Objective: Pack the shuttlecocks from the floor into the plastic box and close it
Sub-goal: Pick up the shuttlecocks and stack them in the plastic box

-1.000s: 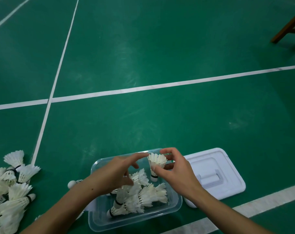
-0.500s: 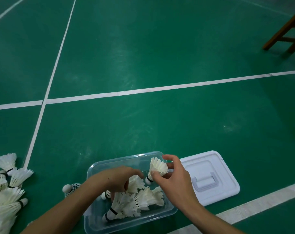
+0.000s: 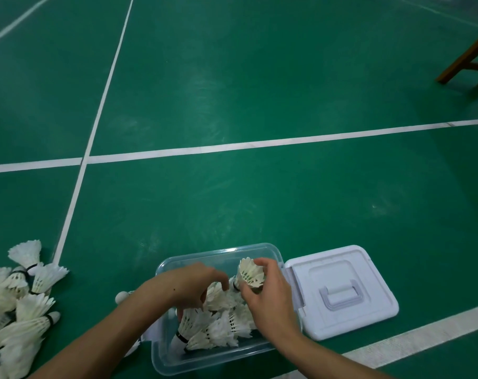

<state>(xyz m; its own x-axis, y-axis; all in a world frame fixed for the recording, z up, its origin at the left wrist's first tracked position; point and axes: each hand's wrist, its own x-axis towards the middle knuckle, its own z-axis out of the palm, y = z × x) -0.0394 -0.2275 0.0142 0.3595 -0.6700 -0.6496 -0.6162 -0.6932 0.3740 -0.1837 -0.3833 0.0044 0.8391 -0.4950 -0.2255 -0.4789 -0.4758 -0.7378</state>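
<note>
A clear plastic box (image 3: 221,253) sits open on the green floor, with several white shuttlecocks (image 3: 218,328) lying inside. My right hand (image 3: 269,298) grips one white shuttlecock (image 3: 250,272) over the box's far right corner, feathers pointing up and away. My left hand (image 3: 190,284) reaches down into the box with fingers curled among the shuttlecocks there; whether it holds one is hidden. The white lid (image 3: 341,291) with its handle lies flat just right of the box. A pile of loose shuttlecocks (image 3: 19,305) rests on the floor at the left.
White court lines (image 3: 232,146) cross the floor. One shuttlecock cork (image 3: 121,296) pokes out behind my left forearm beside the box. Wooden furniture legs (image 3: 467,58) stand at the far right.
My right hand has lowered the held shuttlecock toward the box's far right corner. My left hand has let go of it and dropped into the box among the others.
</note>
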